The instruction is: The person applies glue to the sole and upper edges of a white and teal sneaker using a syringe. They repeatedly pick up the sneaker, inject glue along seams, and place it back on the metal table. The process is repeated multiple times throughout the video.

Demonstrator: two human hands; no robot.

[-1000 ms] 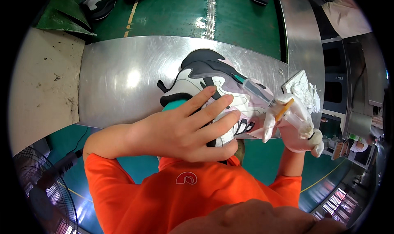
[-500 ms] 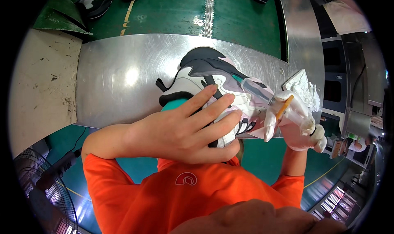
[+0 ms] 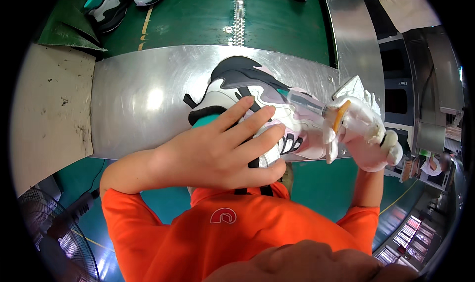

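A white, black and pale pink sneaker [image 3: 237, 81] lies on its side on the metal worktop, its heel loop to the left. Teal shows inside its collar. My bare left hand [image 3: 225, 146] grips the sneaker across its tongue and laces, fingers spread over the upper. In a white glove, my right hand [image 3: 358, 133] holds a slim translucent plastic tool [image 3: 307, 103]; its end lies against the side of the shoe near the forefoot. An orange strip [image 3: 341, 116] shows at the gloved fingers; whether it belongs to the tool, I cannot tell.
A crumpled white cloth or paper [image 3: 354, 89] lies behind my right hand. Beyond the metal worktop [image 3: 133, 103] runs a green belt [image 3: 198, 19] carrying more sneakers [image 3: 111, 7]. A beige panel [image 3: 54, 113] stands at the left, with a fan [image 3: 54, 237] below it.
The whole view has shifted slightly. My left hand keeps its hold on the sneaker. My gloved right hand, still with the translucent tool, has moved slightly upward relative to the shoe.
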